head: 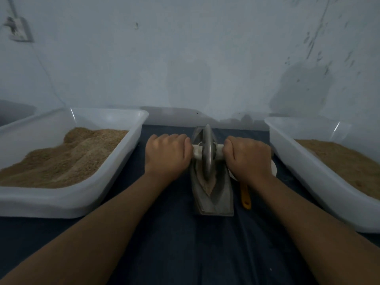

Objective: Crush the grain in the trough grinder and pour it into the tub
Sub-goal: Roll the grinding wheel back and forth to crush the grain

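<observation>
Both hands, the left hand [167,154] and right hand [247,156], grip the white axle [197,151] either side of the steel wheel [207,153] standing in the trough grinder [221,194] (crushed grain [207,185] beneath it)

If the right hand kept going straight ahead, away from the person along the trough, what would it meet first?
Probably nothing before the wall. The right hand grips the white handle of the grinding wheel; ahead lies only dark cloth, though depth is hard to judge.
</observation>
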`<action>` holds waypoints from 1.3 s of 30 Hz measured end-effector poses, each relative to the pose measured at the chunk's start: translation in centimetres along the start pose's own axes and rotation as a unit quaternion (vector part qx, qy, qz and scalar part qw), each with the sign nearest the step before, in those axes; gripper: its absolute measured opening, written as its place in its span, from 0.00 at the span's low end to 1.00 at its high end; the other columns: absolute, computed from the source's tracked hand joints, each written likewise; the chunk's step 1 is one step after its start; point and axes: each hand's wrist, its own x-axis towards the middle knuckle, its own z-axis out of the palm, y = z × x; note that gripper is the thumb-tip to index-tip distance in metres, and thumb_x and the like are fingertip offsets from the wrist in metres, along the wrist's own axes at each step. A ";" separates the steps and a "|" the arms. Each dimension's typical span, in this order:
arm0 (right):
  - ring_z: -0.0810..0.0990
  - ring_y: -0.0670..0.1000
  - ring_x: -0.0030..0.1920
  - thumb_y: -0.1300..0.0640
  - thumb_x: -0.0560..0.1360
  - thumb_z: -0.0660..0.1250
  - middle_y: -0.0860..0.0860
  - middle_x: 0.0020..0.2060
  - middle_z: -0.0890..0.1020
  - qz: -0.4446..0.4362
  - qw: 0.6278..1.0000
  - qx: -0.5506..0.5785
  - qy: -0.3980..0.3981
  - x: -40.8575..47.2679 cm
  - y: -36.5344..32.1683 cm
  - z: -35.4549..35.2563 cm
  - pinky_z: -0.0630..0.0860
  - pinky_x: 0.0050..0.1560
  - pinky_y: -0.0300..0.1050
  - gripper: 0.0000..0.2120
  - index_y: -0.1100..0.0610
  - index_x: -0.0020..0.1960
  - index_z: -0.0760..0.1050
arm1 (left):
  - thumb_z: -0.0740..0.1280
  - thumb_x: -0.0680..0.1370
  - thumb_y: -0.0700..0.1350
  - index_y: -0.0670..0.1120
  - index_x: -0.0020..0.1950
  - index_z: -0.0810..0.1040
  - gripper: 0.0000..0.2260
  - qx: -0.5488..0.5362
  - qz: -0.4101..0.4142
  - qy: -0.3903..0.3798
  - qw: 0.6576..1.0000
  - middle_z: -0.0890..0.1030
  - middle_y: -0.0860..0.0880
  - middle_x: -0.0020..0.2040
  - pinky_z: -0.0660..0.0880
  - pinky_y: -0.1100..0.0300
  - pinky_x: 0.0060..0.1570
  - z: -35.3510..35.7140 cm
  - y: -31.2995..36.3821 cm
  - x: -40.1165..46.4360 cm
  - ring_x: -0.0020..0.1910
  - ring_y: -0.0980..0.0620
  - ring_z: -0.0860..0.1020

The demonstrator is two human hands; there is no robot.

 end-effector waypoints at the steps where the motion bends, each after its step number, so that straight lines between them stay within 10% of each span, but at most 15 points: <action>1: 0.63 0.50 0.25 0.50 0.80 0.45 0.45 0.25 0.65 0.019 0.999 -0.021 -0.038 0.8 0.2 0.5 0.56 0.30 0.43 0.20 0.52 0.33 0.65 | 0.57 0.80 0.44 0.49 0.33 0.68 0.14 0.018 0.008 -0.019 1.000 0.72 0.49 0.28 0.61 0.54 0.31 0.5 -0.2 0.9 0.26 0.48 0.65; 8: 0.69 0.54 0.33 0.55 0.81 0.52 0.51 0.33 0.69 0.053 0.980 -0.027 -0.188 4.7 2.2 3.6 0.60 0.32 0.47 0.13 0.56 0.39 0.65 | 0.50 0.83 0.48 0.48 0.54 0.79 0.18 0.119 0.101 -0.174 0.972 0.83 0.45 0.52 0.66 0.53 0.38 2.6 -0.9 7.6 0.49 0.39 0.81; 14: 0.63 0.53 0.27 0.52 0.81 0.46 0.47 0.27 0.64 -0.002 0.988 -0.113 -0.108 2.8 0.4 1.4 0.54 0.30 0.44 0.17 0.53 0.36 0.64 | 0.63 0.77 0.41 0.47 0.35 0.71 0.10 0.085 0.065 -0.061 0.992 0.74 0.46 0.28 0.62 0.59 0.30 1.3 -1.1 2.7 0.24 0.47 0.70; 17: 0.64 0.53 0.25 0.53 0.81 0.52 0.48 0.25 0.65 -0.024 0.998 -0.051 0.010 1.2 -0.6 0.1 0.55 0.30 0.44 0.19 0.53 0.31 0.65 | 0.52 0.81 0.48 0.51 0.37 0.66 0.13 -0.001 -0.014 -0.052 0.999 0.72 0.51 0.31 0.60 0.54 0.33 0.5 -0.7 0.1 0.27 0.47 0.66; 28: 0.62 0.51 0.25 0.52 0.82 0.53 0.46 0.27 0.64 -0.047 0.997 -0.016 0.062 -0.6 0.2 -0.2 0.53 0.31 0.44 0.17 0.51 0.34 0.63 | 0.56 0.83 0.47 0.51 0.38 0.65 0.13 -0.001 -0.004 0.049 0.999 0.71 0.51 0.32 0.61 0.50 0.36 0.2 -0.2 -1.2 0.30 0.47 0.66; 39: 0.66 0.52 0.29 0.54 0.81 0.51 0.50 0.30 0.67 0.030 0.989 -0.057 -0.135 4.0 2.2 4.0 0.59 0.31 0.46 0.16 0.55 0.36 0.64 | 0.50 0.78 0.46 0.51 0.29 0.57 0.16 0.026 0.042 -0.011 0.999 0.74 0.46 0.26 0.60 0.57 0.31 2.8 -0.4 4.9 0.24 0.49 0.66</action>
